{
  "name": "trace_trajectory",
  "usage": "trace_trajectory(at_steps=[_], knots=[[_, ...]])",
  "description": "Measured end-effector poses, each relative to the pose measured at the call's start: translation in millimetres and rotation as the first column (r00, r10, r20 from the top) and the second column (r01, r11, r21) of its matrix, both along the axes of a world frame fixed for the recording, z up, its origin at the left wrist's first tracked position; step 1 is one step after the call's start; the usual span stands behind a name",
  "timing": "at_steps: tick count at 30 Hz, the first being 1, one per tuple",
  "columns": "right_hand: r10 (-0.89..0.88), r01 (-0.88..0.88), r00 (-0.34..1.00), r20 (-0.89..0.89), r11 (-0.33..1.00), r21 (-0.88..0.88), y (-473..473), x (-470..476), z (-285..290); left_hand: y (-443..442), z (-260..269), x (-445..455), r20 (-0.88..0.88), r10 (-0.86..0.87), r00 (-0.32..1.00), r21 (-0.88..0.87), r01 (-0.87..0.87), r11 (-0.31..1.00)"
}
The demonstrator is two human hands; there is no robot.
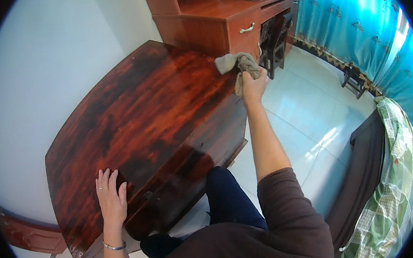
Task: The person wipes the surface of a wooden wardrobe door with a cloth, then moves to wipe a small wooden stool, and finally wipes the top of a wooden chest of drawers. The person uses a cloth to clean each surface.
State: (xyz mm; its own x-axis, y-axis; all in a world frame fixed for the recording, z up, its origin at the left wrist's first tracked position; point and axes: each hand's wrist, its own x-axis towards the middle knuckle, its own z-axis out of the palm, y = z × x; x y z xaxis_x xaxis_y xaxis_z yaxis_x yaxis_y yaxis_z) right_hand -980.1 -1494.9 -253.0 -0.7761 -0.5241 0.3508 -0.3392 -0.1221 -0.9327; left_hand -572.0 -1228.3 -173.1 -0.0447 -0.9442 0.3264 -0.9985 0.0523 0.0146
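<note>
My right hand (255,84) grips a crumpled grey-beige cloth (248,64) at the far right corner of a wooden chest (138,112). One end of the cloth hangs loose to the left, over the chest's top. The top is dark reddish brown with streaks and a shiny finish. My left hand (111,194), with a ring on one finger and a metal bracelet at the wrist, rests flat on the near left part of the top and holds nothing.
A reddish wooden desk (200,29) with drawers adjoins the chest's far end, a dark chair (278,43) beside it. A small stool (354,81) stands by the blue curtains (341,23). At the right is a dark bed frame (364,161) with green checked bedding (389,182). A white wall borders the chest's left.
</note>
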Motion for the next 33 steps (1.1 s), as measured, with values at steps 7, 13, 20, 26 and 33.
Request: trace_trajectory(at_steps=[7, 13, 20, 26, 33], knots=[[0.06, -0.146, 0.959, -0.277, 0.942, -0.303, 106.2, 132.5, -23.7, 0.3, -7.4, 5.5, 0.027, 0.013, 1.0, 0.006, -0.014, 1.0], [0.423, -0.643, 0.674, -0.606, 0.74, -0.197, 175.9, 159.7, -1.2, -4.4, -7.8, 4.1, 0.015, -0.023, 1.0, 0.016, 0.022, 1.0], [0.753, -0.639, 0.394, -0.527, 0.637, 0.431, 125.5, 138.0, 69.4, 16.7, 6.6, 7.7, 0.004, 0.064, 0.998, 0.031, -0.064, 0.997], [0.743, -0.753, 0.116, -0.659, 0.499, 0.429, 129.7, 146.1, 61.5, 22.6, 5.6, -0.8, -0.061, -0.038, 0.997, -0.111, 0.031, 0.993], [0.545, -0.742, -0.57, -0.615, -0.021, 0.67, 219.2, 268.0, 92.3, 42.7, 2.9, 60.5, -0.421, -0.159, 0.893, -0.425, -0.04, 0.904]])
